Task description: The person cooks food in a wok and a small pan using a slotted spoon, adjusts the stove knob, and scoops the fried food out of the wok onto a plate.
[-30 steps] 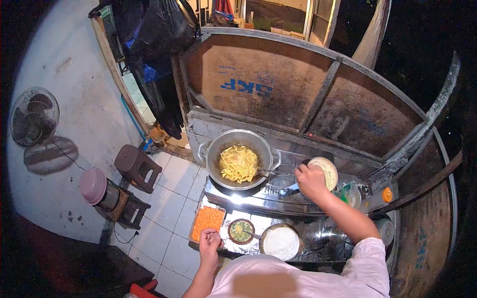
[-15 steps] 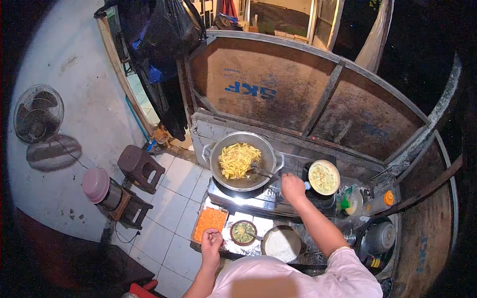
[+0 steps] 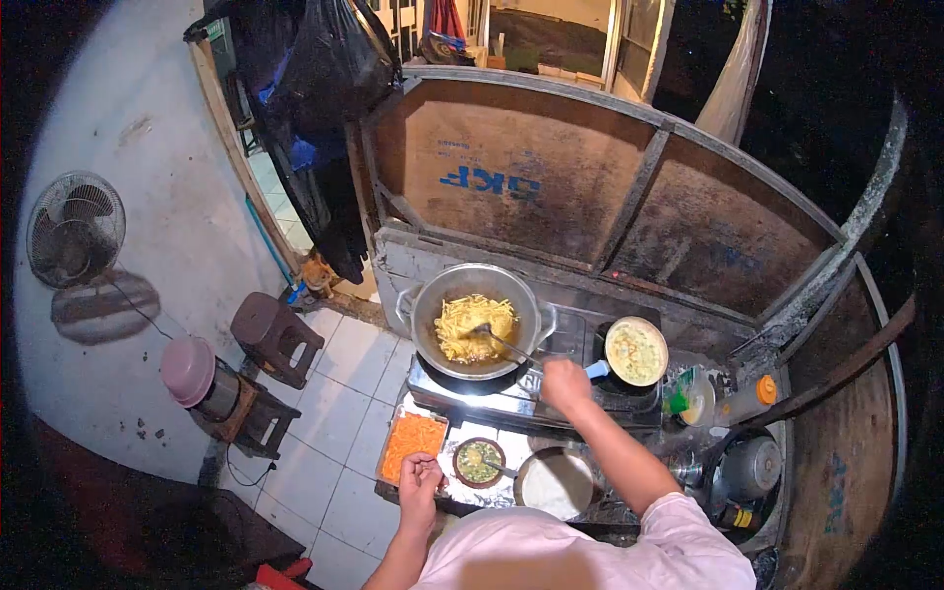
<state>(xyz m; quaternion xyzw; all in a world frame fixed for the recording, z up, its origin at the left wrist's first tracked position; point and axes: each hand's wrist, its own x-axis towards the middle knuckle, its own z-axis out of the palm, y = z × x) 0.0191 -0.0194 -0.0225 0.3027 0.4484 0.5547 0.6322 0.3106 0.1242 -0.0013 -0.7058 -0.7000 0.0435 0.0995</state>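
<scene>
Right hand, below right of the wok, is closed around the spatula; left hand, below left of it, has fingers curled. Yellow strips lie heaped inside the wok.

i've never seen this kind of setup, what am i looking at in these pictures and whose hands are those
There is no robot here: the hands belong to a person wearing a camera on their head. Every picture comes from that camera, looking forward and down.

On the stove sit a wok of yellow strips and a smaller pan with a light-blue handle. In front lie a tray of orange shreds, a small bowl of greenish food with a spoon in it, and a wider round dish of something white.

The right hand holds a long-handled utensil whose head is in the strips. The left hand is loosely curled by the tray; I can't tell whether it holds anything.
</scene>
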